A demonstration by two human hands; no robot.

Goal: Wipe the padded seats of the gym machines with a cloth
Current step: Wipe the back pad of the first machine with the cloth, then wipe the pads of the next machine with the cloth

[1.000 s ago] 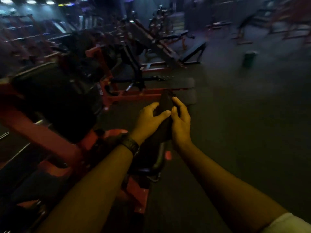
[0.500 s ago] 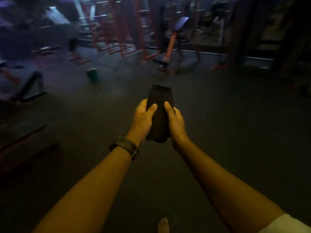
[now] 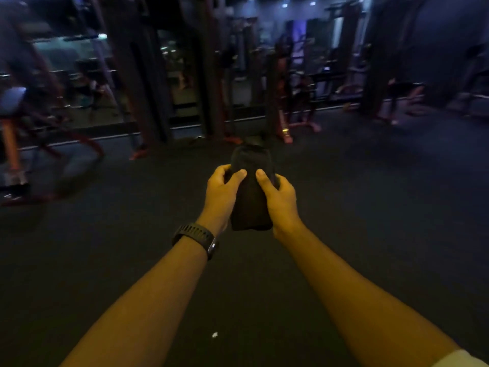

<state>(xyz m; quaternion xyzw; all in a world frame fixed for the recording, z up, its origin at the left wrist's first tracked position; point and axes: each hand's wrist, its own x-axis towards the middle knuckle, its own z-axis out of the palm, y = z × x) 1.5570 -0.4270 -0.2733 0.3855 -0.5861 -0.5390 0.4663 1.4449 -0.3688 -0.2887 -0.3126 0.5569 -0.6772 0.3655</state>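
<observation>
Arms stretched out in front, a person holds a folded dark cloth (image 3: 250, 207) in the air above the dark floor (image 3: 370, 234) of a dimly lit gym. The left hand (image 3: 221, 193) grasps the cloth's left edge, thumb (image 3: 239, 174) pressed on the upper face and fingers curled round the side. The right hand (image 3: 281, 201) grasps the right edge the same way, its thumb lying close beside the left one. The cloth runs lengthwise between the two hands, its far end standing past the thumbs and its near end hanging by the wrists. A dark watch (image 3: 197, 235) circles the left wrist, and the edge of a pale sleeve (image 3: 465, 360) shows at the near right corner. A small white scrap (image 3: 214, 334) lies on the floor near the person, between the forearms. Well beyond the hands, along the far side of the room, stand dark upright machine frames (image 3: 148, 75) with orange-red feet, too blurred to tell whether any carries a padded seat. At the far left stands an orange-framed machine (image 3: 10, 144), also blurred
</observation>
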